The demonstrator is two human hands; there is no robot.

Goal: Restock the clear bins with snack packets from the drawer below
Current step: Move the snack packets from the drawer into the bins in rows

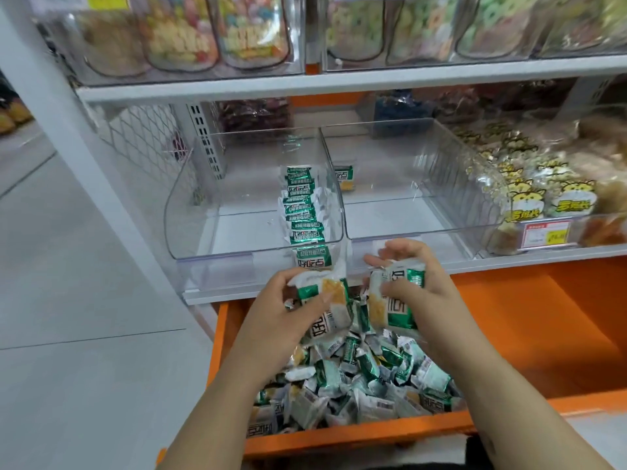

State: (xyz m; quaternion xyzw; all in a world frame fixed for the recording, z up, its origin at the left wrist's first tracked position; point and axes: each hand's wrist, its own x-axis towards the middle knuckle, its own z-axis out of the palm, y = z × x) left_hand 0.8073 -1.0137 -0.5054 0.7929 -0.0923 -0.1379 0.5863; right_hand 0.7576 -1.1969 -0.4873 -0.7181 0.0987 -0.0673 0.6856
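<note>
Logging both hands at frame centre, just above the open drawer. We see the left hand (288,308) with fingers and thumb curled round a green-and-white snack packet (334,298), gripping it near its upper end. The right hand (422,286) grips a second packet (390,300) of the same kind, fingers wrapped over its top and side. The two packets sit just beside each other; we cannot tell whether they touch.

Lower centre, the orange drawer (356,432) is pulled out. A loose pile of packets (359,378) fills its left part, and the right part shows bare orange bottom.

Above the hands, two clear bins stand side by side on the white shelf (526,260). The left clear bin (210,212) holds a row of packets (302,212) standing on edge along its right wall, running back to front. The right clear bin (441,171) looks to hold a single packet (345,176) at its back left corner, close to the wall shared with the left bin.

At the right of the frame we note hamster-print bags (543,198) in a further bin, with a price tag (546,234) on its front. Across the top, upper bins (183,39) show colourful snacks, blurred. Grey floor (84,300) fills the left side.
</note>
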